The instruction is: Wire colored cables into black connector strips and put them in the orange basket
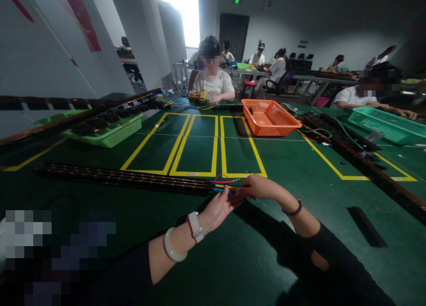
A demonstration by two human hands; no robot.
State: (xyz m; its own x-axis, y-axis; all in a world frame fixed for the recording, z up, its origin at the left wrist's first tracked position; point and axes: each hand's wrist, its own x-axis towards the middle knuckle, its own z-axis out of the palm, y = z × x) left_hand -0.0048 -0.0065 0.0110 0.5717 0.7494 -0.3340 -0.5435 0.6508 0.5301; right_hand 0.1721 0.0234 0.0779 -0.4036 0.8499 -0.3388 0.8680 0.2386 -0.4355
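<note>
On the near side, the right hand [261, 187] is pinching the coloured wires [218, 190] at the right end of the dark strips [133, 178], the left hand [216, 212] is touching them, its grip unclear, and clean work is probably depending on gentle, tug-free guiding.

Red wire [226, 182], orange basket [276, 131], green table [293, 177].
</note>
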